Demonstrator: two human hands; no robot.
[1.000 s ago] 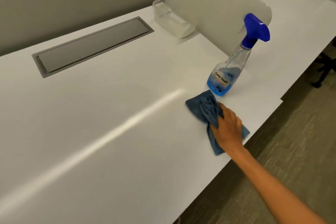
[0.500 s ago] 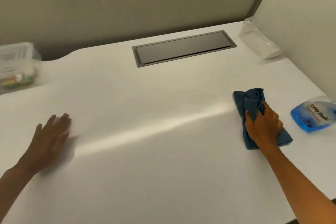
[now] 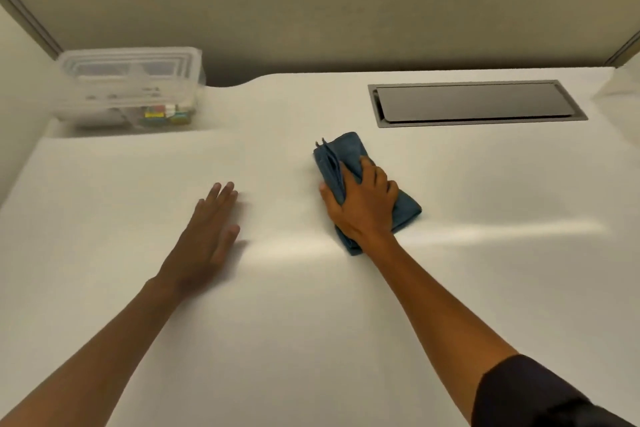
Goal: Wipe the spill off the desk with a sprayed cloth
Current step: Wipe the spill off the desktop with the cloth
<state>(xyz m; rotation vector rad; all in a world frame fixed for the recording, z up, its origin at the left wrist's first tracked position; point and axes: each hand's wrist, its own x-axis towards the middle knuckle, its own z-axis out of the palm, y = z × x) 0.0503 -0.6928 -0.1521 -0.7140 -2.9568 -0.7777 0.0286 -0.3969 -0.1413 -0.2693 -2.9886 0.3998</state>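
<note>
So the worktop (image 3: 311, 322) has 2 hands on it, both near the middle. The left hand (image 3: 207, 236) lies flat, fingers pointing away toward the back. Just to its right, with a gap between them, the right hand (image 3: 363, 208) sits on top of a folded cloth (image 3: 346, 152), thumb hooked round the cloth's left edge. Cloth sticks out beyond the fingers at the back and to the right. Behind the cloth and off to the right, a hatch (image 3: 474, 102) is set into the surface. Far back left corner has a plastic bin (image 3: 131, 87) against the partition wall (image 3: 311, 3).

Right hand (image 3: 360, 204) hides cloth (image 3: 346, 152) middle; container (image 3: 131, 87) blurred.
</note>
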